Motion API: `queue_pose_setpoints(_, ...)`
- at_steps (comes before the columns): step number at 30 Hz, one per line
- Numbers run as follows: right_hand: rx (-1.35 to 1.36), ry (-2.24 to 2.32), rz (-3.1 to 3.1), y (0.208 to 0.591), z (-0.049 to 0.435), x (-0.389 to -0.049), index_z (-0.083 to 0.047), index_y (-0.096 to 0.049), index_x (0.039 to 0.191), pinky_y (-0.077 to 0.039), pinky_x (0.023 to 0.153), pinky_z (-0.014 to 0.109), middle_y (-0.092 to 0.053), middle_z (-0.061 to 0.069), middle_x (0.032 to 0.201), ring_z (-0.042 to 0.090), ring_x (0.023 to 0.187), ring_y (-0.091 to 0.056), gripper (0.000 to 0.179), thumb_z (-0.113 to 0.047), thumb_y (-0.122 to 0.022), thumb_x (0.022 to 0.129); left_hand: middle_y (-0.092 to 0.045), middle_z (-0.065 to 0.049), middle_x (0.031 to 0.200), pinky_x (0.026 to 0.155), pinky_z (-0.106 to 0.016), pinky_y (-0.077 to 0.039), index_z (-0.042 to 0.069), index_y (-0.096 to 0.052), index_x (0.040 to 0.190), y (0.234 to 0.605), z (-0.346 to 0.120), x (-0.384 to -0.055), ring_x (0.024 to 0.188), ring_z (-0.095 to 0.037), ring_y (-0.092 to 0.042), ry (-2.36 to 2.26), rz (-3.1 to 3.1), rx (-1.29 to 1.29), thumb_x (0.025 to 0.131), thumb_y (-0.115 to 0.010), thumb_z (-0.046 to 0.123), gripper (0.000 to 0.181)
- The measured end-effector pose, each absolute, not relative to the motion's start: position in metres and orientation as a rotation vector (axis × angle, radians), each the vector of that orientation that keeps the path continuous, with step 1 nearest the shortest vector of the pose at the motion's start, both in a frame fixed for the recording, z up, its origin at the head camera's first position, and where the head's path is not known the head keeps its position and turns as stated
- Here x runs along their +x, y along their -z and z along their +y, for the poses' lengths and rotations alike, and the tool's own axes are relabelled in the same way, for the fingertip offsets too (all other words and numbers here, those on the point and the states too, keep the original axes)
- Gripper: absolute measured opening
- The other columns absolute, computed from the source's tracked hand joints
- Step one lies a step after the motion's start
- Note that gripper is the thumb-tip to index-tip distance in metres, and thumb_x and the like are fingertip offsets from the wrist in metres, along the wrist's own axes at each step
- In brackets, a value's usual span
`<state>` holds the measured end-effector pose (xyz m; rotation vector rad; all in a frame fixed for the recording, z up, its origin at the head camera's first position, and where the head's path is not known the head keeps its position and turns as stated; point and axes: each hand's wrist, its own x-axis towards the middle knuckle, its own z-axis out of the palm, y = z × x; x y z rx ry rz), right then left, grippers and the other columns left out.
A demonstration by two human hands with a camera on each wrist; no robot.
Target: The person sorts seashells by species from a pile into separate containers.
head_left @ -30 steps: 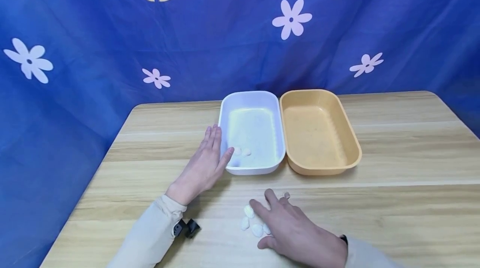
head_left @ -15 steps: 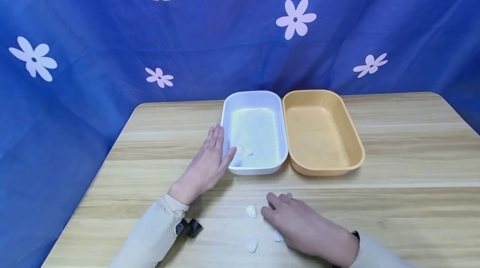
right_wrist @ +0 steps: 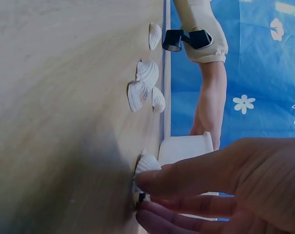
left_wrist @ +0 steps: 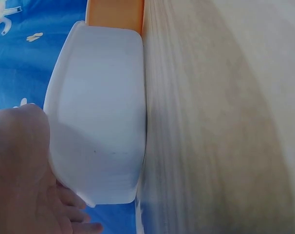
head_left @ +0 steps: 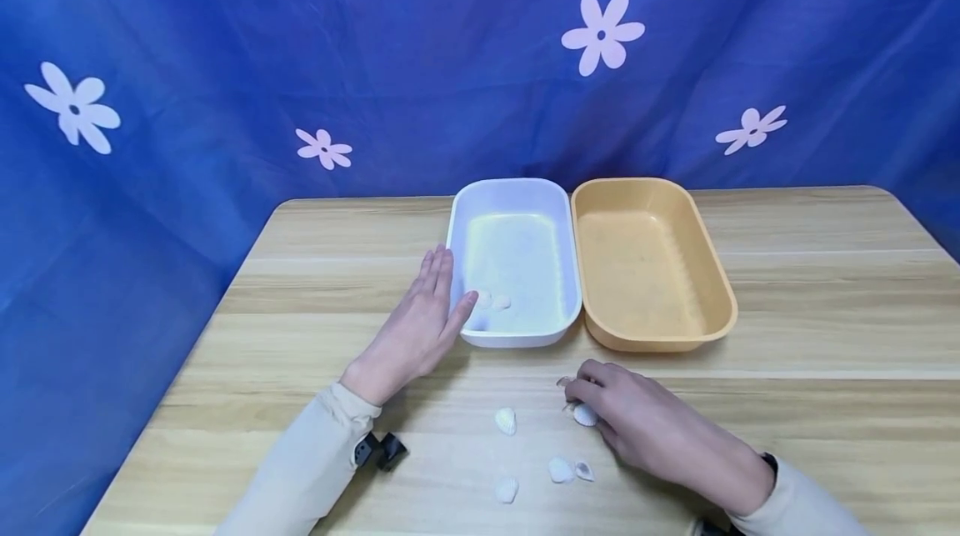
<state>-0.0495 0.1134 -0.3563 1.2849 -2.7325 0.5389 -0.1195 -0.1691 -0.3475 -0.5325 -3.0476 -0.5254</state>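
My left hand (head_left: 412,332) rests along the left side of the white tray (head_left: 517,340), fingers straight, thumb over its near corner. Two small white seashells (head_left: 501,303) lie inside that tray. In front of the trays my right hand (head_left: 652,419) bends down to the table and pinches a ribbed white seashell (right_wrist: 146,163) between thumb and fingers. Small shell pieces (head_left: 564,383) show by its fingertips, partly hidden. Nearer me are a white seashell (head_left: 506,421), another seashell (head_left: 507,489), and a pair, a seashell (head_left: 560,470) beside a smaller one (head_left: 584,471).
An orange-yellow tray (head_left: 656,345) stands against the right side of the white one. Both sit toward the back of the wooden table (head_left: 825,294). Behind hangs a blue cloth (head_left: 450,61) with flower prints. A black wrist camera (head_left: 381,451) sits at my left cuff.
My right hand swept over the shells, spreading them apart, then moved right and away from me and took hold of one. The left hand stays at the white tray.
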Motion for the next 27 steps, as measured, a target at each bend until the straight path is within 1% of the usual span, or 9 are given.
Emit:
queue_pose_setpoints(2,1.289,-0.524,-2.737,0.358,0.114,-0.050,-0.012,-0.066,0.093,-0.051,0.064,0.027,-0.055,-0.005,0.089,0.010,0.078,-0.055,0.021,-0.002,-0.076,0.078,-0.006,-0.029,0.156,0.119,-0.046,-0.012,-0.012,-0.008,0.149,0.348,-0.169,-0.119,0.146,-0.039,-0.005,0.524,-3.046,-0.532,0.104,-0.018,0.051,0.078)
queue_pose_setpoints(5,1.307,-0.512,-2.741,0.360,0.113,-0.051,-0.013,-0.064,0.082,-0.050,0.060,0.025,-0.054,-0.006,0.086,0.009,0.075,-0.054,0.019,-0.002,-0.077,0.075,-0.006,-0.029,0.156,0.119,-0.045,-0.012,-0.012,-0.008,0.149,0.348,-0.170,-0.119,0.146,-0.038,-0.005,0.528,-3.052,-0.527,0.104,-0.018,0.050,0.077)
queue_pose_setpoints(9,1.342,-0.534,-2.717,0.360,0.112,-0.053,-0.014,-0.061,0.074,-0.047,0.057,0.022,-0.053,-0.008,0.081,0.007,0.070,-0.051,0.021,0.003,-0.073,0.070,-0.006,-0.029,0.156,0.119,-0.045,-0.013,-0.012,-0.008,0.149,0.349,-0.170,-0.119,0.146,-0.038,-0.005,0.530,-3.048,-0.531,0.104,-0.018,0.050,0.077)
queue_pose_setpoints(12,1.350,-0.600,-2.694,0.356,0.114,-0.054,-0.014,-0.063,0.077,-0.047,0.059,0.020,-0.055,-0.009,0.080,0.004,0.070,-0.051,0.019,0.002,-0.070,0.068,-0.006,-0.029,0.156,0.119,-0.045,-0.013,-0.012,-0.008,0.149,0.349,-0.170,-0.120,0.146,-0.038,-0.005,0.531,-3.041,-0.539,0.104,-0.018,0.050,0.077)
queue_pose_setpoints(17,1.280,-0.710,-2.709,0.344,0.123,-0.061,-0.011,-0.069,0.087,-0.050,0.062,0.020,-0.059,-0.008,0.085,0.001,0.073,-0.053,0.016,-0.002,-0.073,0.074,-0.006,-0.029,0.156,0.119,-0.044,-0.011,-0.012,-0.008,0.149,0.348,-0.169,-0.121,0.146,-0.037,-0.005,0.532,-3.043,-0.541,0.104,-0.018,0.049,0.076)
queue_pose_setpoints(20,1.266,-0.700,-2.691,0.337,0.128,-0.065,-0.009,-0.070,0.090,-0.052,0.065,0.022,-0.060,-0.007,0.087,0.003,0.075,-0.055,0.015,-0.004,-0.074,0.076,-0.006,-0.029,0.156,0.119,-0.044,-0.012,-0.012,-0.008,0.149,0.348,-0.169,-0.121,0.146,-0.038,-0.006,0.527,-3.041,-0.545,0.104,-0.019,0.049,0.077)
queue_pose_setpoints(27,1.266,-0.632,-2.616,0.327,0.134,-0.070,-0.006,-0.071,0.095,-0.056,0.073,0.028,-0.064,-0.004,0.093,0.009,0.084,-0.061,0.019,-0.004,-0.074,0.077,-0.005,-0.029,0.156,0.119,-0.046,-0.013,-0.012,-0.008,0.149,0.347,-0.170,-0.121,0.146,-0.038,-0.006,0.491,-3.047,-0.550,0.104,-0.019,0.049,0.077)
